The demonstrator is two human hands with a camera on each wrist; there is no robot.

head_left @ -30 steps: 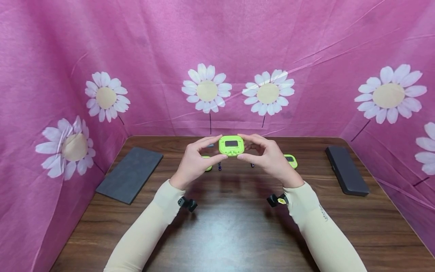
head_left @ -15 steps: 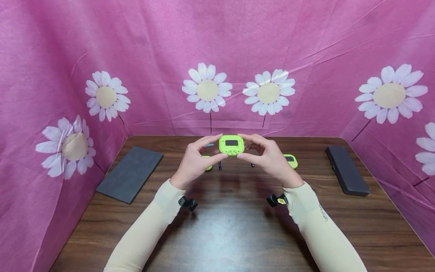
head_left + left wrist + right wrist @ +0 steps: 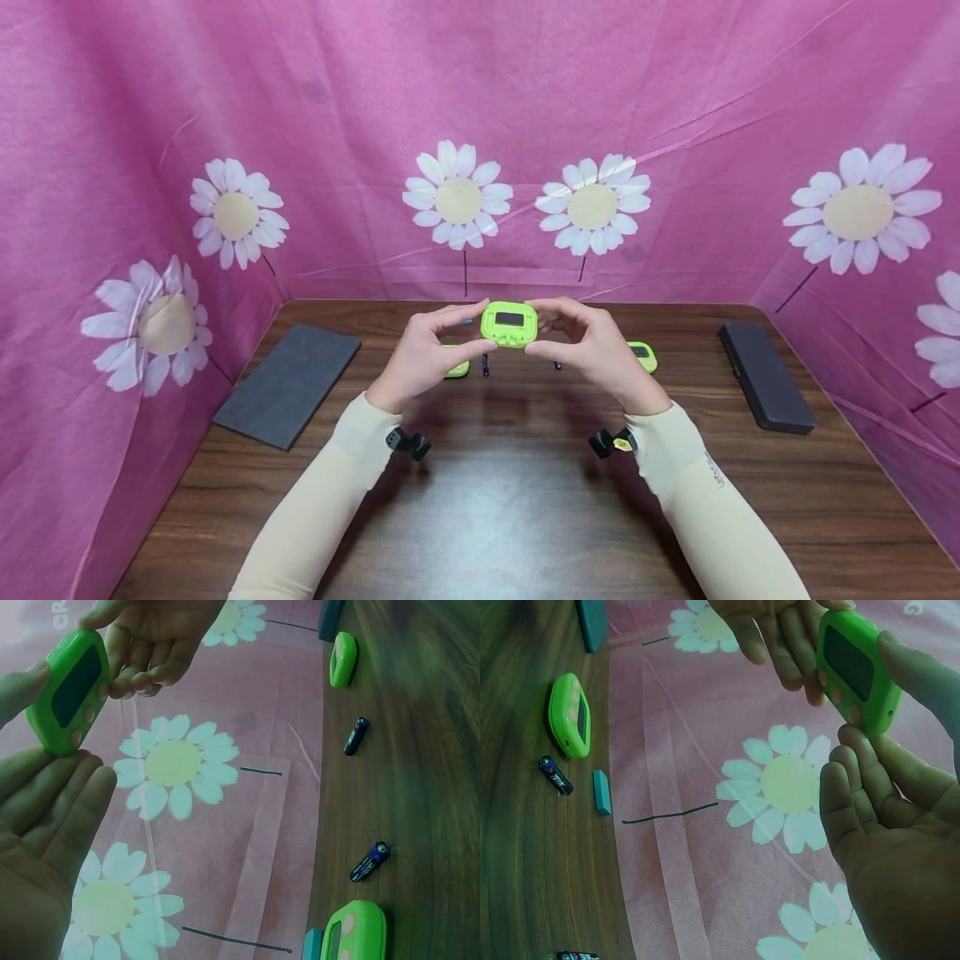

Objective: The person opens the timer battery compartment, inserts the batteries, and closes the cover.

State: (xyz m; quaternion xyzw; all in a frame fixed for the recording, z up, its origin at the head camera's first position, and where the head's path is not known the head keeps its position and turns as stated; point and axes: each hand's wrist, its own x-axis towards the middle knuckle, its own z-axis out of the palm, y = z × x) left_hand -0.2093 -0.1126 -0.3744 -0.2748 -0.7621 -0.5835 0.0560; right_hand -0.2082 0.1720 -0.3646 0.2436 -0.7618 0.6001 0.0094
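Note:
A lime-green digital timer (image 3: 509,324) is held up above the back of the table, its back with a dark rectangle toward me. In the left wrist view the timer's (image 3: 75,694) screen and round orange buttons face away. My left hand (image 3: 423,350) pinches its left end between thumb and index finger. At its right end, my right hand (image 3: 592,346) pinches it the same way. Two small batteries lie on the table beyond the hands, a left battery (image 3: 485,365) and a right battery (image 3: 558,364).
Two more green timers lie on the table, one partly behind my left hand (image 3: 458,368), the other beside my right hand (image 3: 642,356). A small blue block (image 3: 601,793) sits near the back edge. A dark flat board (image 3: 288,385) lies left, a black case (image 3: 765,377) right.
The held timer has shifted very slightly left and down. My left hand and wrist have moved a little left, showing more of the timer behind them. My right hand stays nearly still.

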